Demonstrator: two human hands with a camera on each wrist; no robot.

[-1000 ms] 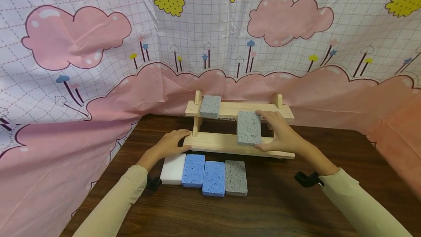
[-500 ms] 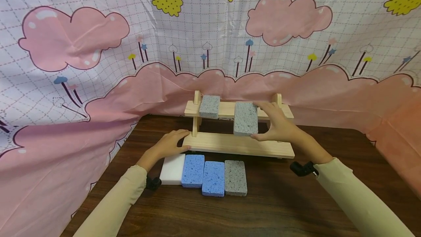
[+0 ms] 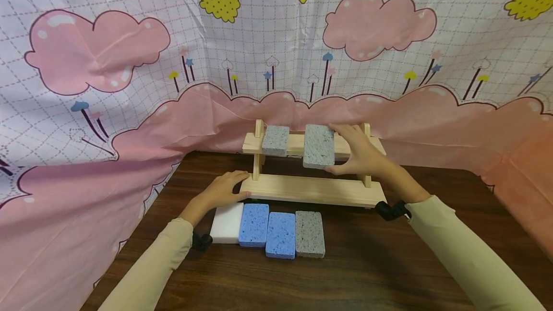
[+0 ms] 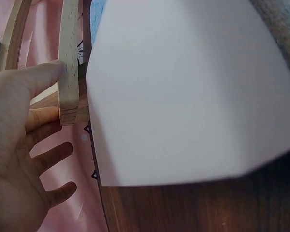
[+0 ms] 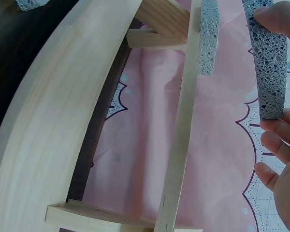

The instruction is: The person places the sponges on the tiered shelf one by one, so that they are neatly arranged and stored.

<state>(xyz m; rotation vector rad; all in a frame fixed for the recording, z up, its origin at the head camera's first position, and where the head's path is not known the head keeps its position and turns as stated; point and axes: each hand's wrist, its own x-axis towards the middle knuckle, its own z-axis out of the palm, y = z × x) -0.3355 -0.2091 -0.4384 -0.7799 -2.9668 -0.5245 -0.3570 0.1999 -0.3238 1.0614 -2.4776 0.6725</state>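
Observation:
My right hand [image 3: 358, 150] pinches a grey sponge [image 3: 318, 145] by its right side, thumb below and fingers above. In the right wrist view this sponge [image 5: 269, 72] is apart from the upper board [image 5: 183, 111]. A two-tier wooden shelf [image 3: 311, 188] stands at the back of the table. Its lower board's left end is held by my left hand [image 3: 222, 188]; in the left wrist view the thumb [image 4: 50, 75] presses the board [image 4: 68, 58] and the index finger lies against its other side. Another grey sponge [image 3: 275, 140] rests at the left of the upper board.
A row lies in front of the shelf: a white sponge block [image 3: 226, 224], a blue sponge [image 3: 254, 224], a second blue sponge [image 3: 281, 235] and a dark grey sponge [image 3: 309, 234]. A patterned pink curtain [image 3: 233, 119] hangs behind the dark wooden table [image 3: 345, 277].
My right hand has raised the grey sponge up and slightly left, from in front of the lower board to in front of the upper one. The left hand stays in place.

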